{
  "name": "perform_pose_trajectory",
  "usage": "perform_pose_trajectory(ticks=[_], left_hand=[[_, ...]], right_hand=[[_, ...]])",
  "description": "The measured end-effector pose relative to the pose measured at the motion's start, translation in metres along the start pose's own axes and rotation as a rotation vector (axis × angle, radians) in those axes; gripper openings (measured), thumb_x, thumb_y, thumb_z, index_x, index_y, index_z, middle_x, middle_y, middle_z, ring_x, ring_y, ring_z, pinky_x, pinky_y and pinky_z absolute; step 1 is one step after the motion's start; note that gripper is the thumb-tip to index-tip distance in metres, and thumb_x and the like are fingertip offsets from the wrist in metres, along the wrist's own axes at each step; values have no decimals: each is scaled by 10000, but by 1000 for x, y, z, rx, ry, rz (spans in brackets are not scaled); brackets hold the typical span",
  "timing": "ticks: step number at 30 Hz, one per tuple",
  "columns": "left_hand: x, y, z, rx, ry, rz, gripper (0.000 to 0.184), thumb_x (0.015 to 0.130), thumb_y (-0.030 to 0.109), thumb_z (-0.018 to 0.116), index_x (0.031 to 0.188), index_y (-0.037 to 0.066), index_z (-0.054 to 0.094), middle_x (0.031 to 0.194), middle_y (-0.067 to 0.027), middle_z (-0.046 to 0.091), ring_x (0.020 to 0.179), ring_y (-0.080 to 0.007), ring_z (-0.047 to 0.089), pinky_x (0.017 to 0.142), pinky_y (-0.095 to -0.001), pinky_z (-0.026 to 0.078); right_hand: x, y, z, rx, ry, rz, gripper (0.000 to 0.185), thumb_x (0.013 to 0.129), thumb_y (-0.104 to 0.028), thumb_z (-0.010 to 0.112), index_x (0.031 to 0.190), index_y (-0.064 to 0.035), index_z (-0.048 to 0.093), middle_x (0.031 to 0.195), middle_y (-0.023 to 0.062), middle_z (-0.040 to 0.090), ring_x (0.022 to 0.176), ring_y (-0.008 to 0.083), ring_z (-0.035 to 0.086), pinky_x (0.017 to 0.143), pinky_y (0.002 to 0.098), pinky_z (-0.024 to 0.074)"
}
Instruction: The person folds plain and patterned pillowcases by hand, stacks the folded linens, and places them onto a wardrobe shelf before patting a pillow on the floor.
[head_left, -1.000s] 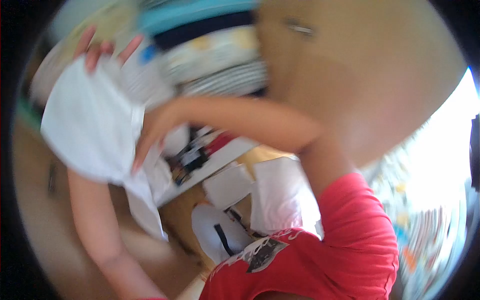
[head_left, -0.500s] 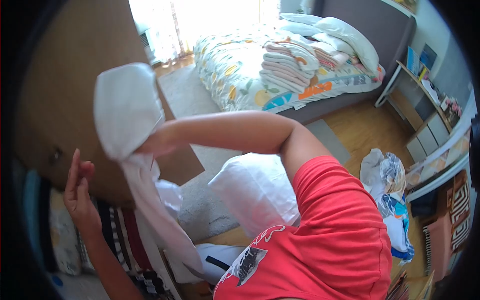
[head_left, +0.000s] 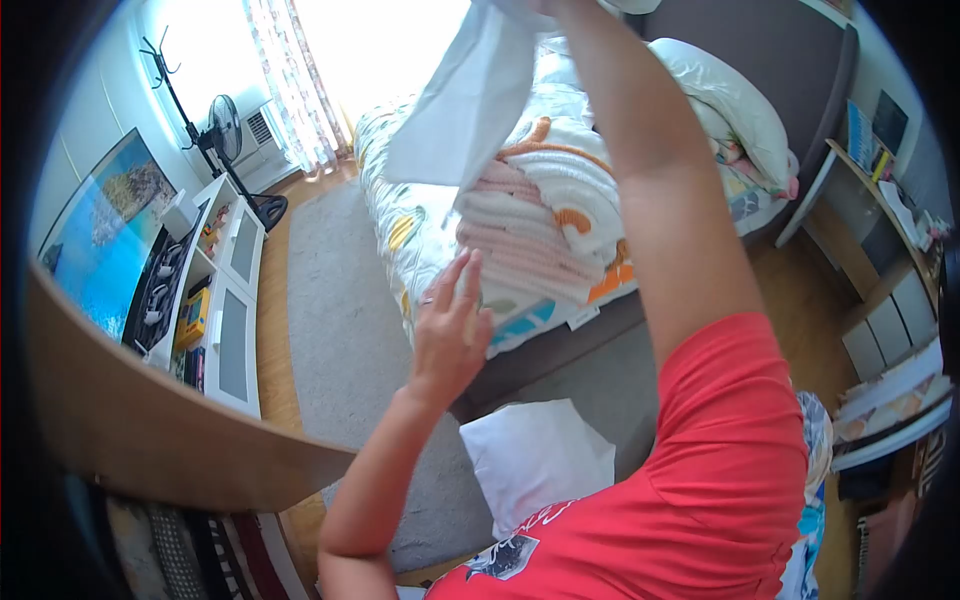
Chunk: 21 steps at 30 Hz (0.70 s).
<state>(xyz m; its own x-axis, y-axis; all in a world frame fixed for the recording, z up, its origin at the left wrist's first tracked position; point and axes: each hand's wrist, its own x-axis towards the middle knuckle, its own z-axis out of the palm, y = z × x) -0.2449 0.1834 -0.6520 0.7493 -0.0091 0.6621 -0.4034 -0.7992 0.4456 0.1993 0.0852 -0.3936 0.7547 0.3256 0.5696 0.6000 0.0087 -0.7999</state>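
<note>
A white cloth hangs from my right hand, which is lifted to the top edge of the view over the bed. Most of that hand is cut off, but the fabric drops from it in a wide flap. My left hand is lower and nearer to me, fingers stretched out, with nothing in it. Behind its fingertips lies a stack of folded pink and white blankets on the bed. A white, pillow-like bundle is below, close to my body.
At left a wooden door panel juts over hanging clothes. Beyond it stand a television, a white cabinet and a fan. A grey rug covers floor beside the bed. Shelves and a desk line the right.
My right hand has swung up and right with the white cloth, from the wooden panel to over the bed. My left hand has also moved right. The view has turned toward the bed and television.
</note>
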Motion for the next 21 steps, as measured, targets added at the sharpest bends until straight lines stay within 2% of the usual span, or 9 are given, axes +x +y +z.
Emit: perform_pose_trajectory(ticks=[1, 3, 5, 7, 9, 11, 14, 16, 21], left_hand=[[18, 1, 20, 8, -4, -11, 494, 810, 117, 546, 1291, 72, 444, 1331, -187, 393, 1250, -355, 354, 1022, -403, 293], [55, 2, 52, 326, -62, 125, 511, 810, 244, 573, 1298, 152, 454, 1393, -147, 315, 1320, -371, 201, 1072, -472, 138], [90, -1, 82, 354, -58, 153, 521, 800, 301, 571, 1296, 192, 455, 1404, -126, 300, 1329, -379, 162, 1064, -512, 80], [115, -9, 104, 388, -56, 173, 531, 791, 358, 570, 1294, 232, 456, 1416, -106, 284, 1337, -387, 124, 1056, -553, 22], [130, -20, 124, 302, -93, 119, 535, 784, 405, 560, 1288, 256, 462, 1403, -88, 314, 1336, -390, 126, 1046, -572, 13], [130, -35, 140, 329, -104, 73, 532, 768, 449, 563, 1262, 261, 496, 1379, -77, 356, 1321, -381, 178, 1034, -580, 54], [126, -47, 151, 295, -48, 61, 519, 736, 513, 560, 1198, 277, 560, 1330, -59, 415, 1254, -369, 301, 976, -583, 172], [120, -50, 160, 305, -56, 47, 498, 735, 506, 568, 1169, 262, 583, 1315, -73, 424, 1248, -389, 297, 976, -569, 195], [121, -58, 167, 292, -28, 39, 481, 740, 509, 563, 1143, 249, 601, 1306, -82, 428, 1242, -407, 293, 966, -563, 220]], right_hand=[[8, 13, -23, 939, -220, 220, 506, 845, -244, 562, 1267, -18, 397, 1204, 176, 502, 1068, 259, 520, 876, 337, 432], [1, 48, -36, -602, -514, 492, 439, 701, -297, 721, 1081, -126, 583, 1040, 37, 584, 969, 203, 551, 796, 385, 476], [72, 173, -76, -1075, -1162, -105, 458, 739, -286, 653, 1163, -150, 544, 1128, 26, 557, 992, 199, 523, 815, 403, 456], [-44, 129, -61, -407, -517, 567, 401, 738, -209, 610, 1130, -127, 582, 1090, 42, 595, 918, 194, 557, 796, 355, 462], [-17, 228, -88, -779, -292, 518, 319, 745, -150, 571, 1054, -107, 635, 1030, 63, 634, 870, 221, 589, 791, 331, 465], [-20, 315, -114, -1367, -222, 131, 253, 760, -143, 534, 969, -97, 669, 951, 76, 658, 821, 227, 607, 753, 331, 471], [-20, 388, -127, -1151, -195, 380, 255, 758, -157, 535, 965, -80, 661, 965, 108, 647, 843, 251, 606, 770, 341, 465], [-18, 421, -130, -1026, -174, 428, 258, 756, -167, 536, 963, -69, 656, 975, 130, 640, 858, 266, 606, 781, 347, 460], [8, 439, -139, -750, -25, 271, 275, 752, -191, 539, 957, -40, 643, 1000, 184, 623, 895, 305, 605, 809, 363, 450]])
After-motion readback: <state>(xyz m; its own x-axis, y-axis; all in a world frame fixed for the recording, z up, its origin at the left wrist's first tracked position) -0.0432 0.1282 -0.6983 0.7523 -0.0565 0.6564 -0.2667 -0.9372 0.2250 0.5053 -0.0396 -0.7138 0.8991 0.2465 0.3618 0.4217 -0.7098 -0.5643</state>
